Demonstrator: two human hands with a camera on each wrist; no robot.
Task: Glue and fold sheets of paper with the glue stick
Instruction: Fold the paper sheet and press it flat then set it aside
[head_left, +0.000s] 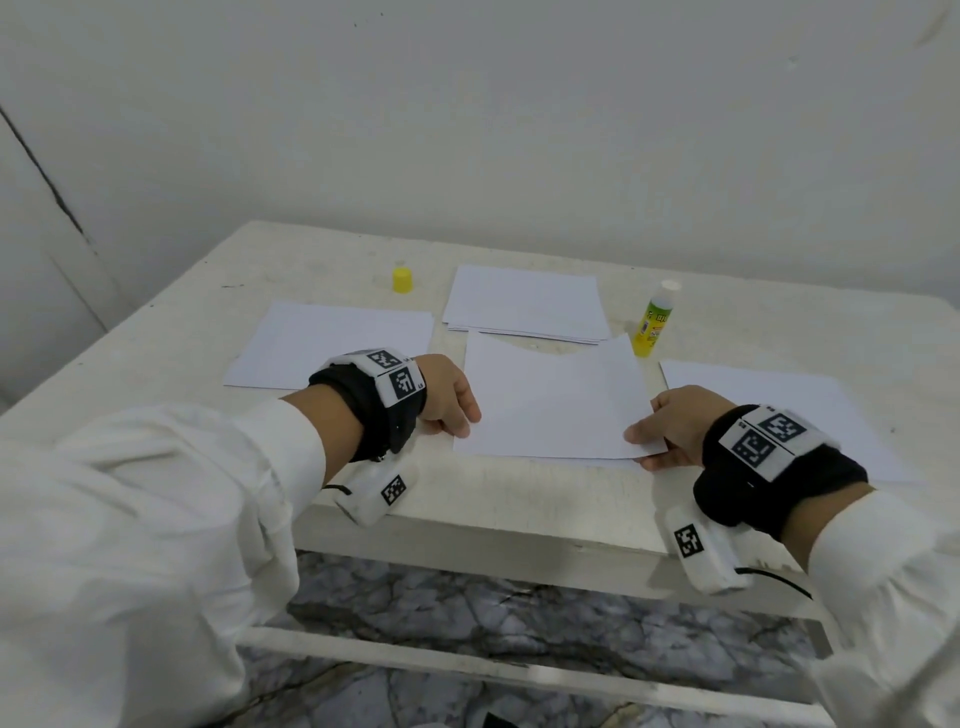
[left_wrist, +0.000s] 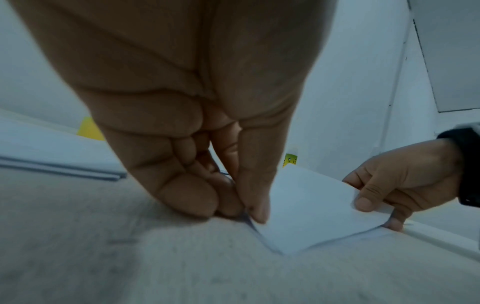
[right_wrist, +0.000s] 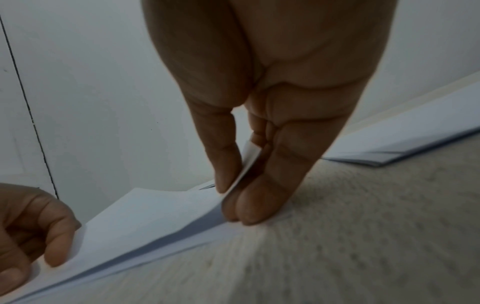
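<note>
A white sheet (head_left: 556, 400) lies near the table's front edge, its upper layer bowed over a lower layer. My left hand (head_left: 457, 410) pinches its near left edge; in the left wrist view the thumb and fingers of the left hand (left_wrist: 249, 205) close on the sheet (left_wrist: 311, 209). My right hand (head_left: 660, 436) pinches the near right corner. In the right wrist view the upper layer of the sheet (right_wrist: 155, 214) sits between the thumb and fingers of the right hand (right_wrist: 231, 195). The uncapped glue stick (head_left: 653, 322) stands upright behind the sheet's far right corner. Its yellow cap (head_left: 403, 278) stands at the back left.
Paper stacks lie on the white table (head_left: 519, 499): a left stack (head_left: 332, 343), a back stack (head_left: 524, 304) and a right stack (head_left: 753, 395). A wall rises close behind the table. Marbled floor shows below the front edge.
</note>
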